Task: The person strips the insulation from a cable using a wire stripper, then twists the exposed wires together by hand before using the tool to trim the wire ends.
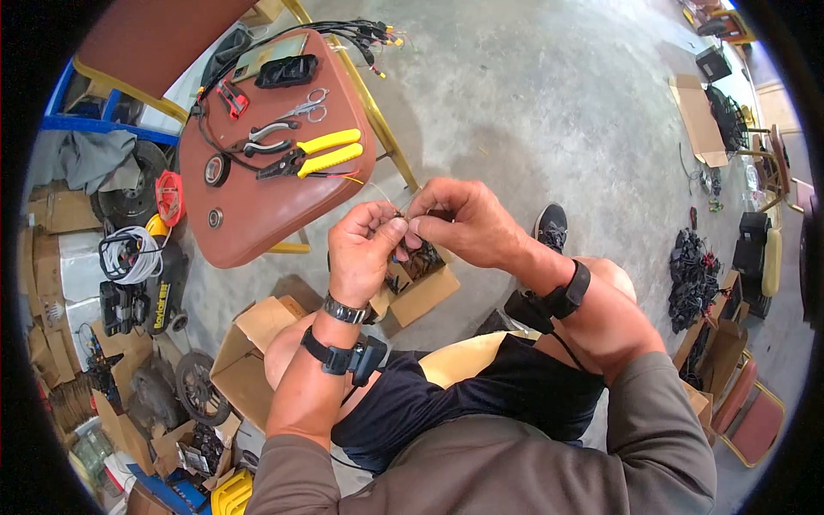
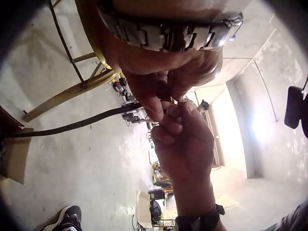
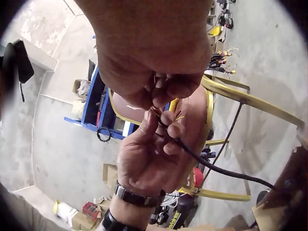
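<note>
In the head view both hands meet just off the near edge of a chair seat. My left hand (image 1: 360, 245) grips a black cable (image 3: 216, 168), its thumb and fingertips close to the cable's end. From there the cable hangs away toward a cardboard box (image 1: 425, 296) below. Thin wires come out at the fingertips, one pale strand rising above them in the head view. My right hand (image 1: 463, 221) pinches at these wire ends with thumb and forefinger, right against the left fingertips. The fingers mostly hide the wire ends.
On the brown chair seat (image 1: 266, 206) lie yellow-handled wire strippers (image 1: 330, 153), grey-and-black pliers (image 1: 270, 137), scissors (image 1: 311, 106), a black tape roll (image 1: 217, 170) and a cable bundle (image 1: 343, 33). An open cardboard box (image 1: 249, 360) stands by the left knee. Wheels and cartons crowd the left side.
</note>
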`<state>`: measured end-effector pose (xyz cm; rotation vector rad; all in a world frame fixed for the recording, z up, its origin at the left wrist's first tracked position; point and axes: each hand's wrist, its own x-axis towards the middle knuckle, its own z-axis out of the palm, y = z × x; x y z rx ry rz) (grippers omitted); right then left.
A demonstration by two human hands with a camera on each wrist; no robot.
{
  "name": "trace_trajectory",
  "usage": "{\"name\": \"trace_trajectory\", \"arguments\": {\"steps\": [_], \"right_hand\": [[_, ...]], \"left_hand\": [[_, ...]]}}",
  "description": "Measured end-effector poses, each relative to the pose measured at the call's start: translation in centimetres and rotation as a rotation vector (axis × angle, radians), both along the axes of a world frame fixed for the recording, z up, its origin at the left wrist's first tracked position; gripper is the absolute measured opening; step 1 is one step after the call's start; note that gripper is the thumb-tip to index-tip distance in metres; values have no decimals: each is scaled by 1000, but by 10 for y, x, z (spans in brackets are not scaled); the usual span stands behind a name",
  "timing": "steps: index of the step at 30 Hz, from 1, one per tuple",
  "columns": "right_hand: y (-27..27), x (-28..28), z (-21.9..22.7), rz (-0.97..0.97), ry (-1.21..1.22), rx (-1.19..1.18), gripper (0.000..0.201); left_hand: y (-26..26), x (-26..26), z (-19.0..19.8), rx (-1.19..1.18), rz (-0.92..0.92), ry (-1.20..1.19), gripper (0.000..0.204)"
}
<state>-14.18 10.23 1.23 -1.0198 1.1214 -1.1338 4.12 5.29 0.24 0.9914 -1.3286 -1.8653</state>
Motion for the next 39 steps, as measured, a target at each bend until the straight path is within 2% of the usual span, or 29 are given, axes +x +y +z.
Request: {"name": "trace_trajectory", "arguments": {"steps": [3, 6, 9, 15, 18, 21, 24, 27, 33, 39], "right_hand": [[-1, -1, 5, -14, 2, -19, 6], [-2, -3, 5, -38, -115, 23, 2], [-5, -7, -1, -71, 0, 32, 4], [-4, -3, -2, -77, -148, 22, 6], [1, 0, 6, 8, -40, -22, 5], [0, -1, 0, 14, -63, 26, 7], [-3, -7, 0, -75, 21, 14, 10], [-4, -7, -4, -60, -48, 51, 8], [-5, -7, 0, -55, -27, 68, 9], [3, 0, 19, 38, -36, 24, 6]], "left_hand": [[1, -1, 0, -9, 4, 18, 9], [3, -1, 3, -30, -34, -6, 7], [7, 0, 4, -18, -104, 7, 8], [8, -1, -1, -48, 14, 23, 11], [5, -1, 0, -78, 48, 27, 11], [6, -1, 0, -65, 22, 12, 11], [5, 1, -2, -49, -43, 39, 11], [9, -1, 1, -36, -100, 40, 11], [10, -2, -1, -73, -47, 63, 12], [6, -1, 1, -60, 2, 42, 11]]}}
